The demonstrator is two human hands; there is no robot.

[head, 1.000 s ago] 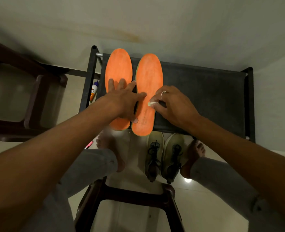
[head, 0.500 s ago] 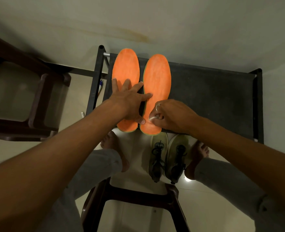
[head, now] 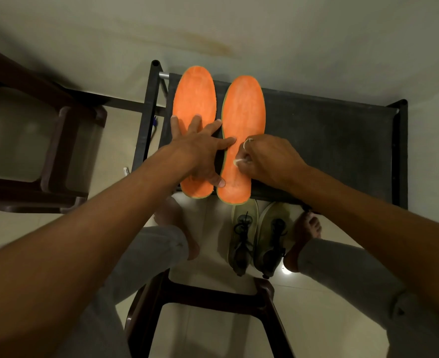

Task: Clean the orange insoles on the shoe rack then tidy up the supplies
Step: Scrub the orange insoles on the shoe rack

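The left hand (head: 200, 151) lies spread wide, fingers straight, pressing across both orange insoles: most fingertips on the left insole (head: 195, 96), forefinger and thumb reaching onto the right insole (head: 244, 107). Just beside it the right hand (head: 267, 161), a ring (head: 248, 142) on one finger, is curled and pinches a small white wad (head: 237, 161) against the right insole. The insoles lie side by side at the left end of the black shoe rack (head: 329, 140), heels overhanging its near edge. Below the hands, pale laced shoes (head: 257, 233) stand on the floor between bare feet (head: 306, 228), with a dark stool (head: 213, 295) nearer the person. Left of the left hand, past the rack's post, stand a bottle (head: 154, 125) and a dark chair (head: 66, 151).
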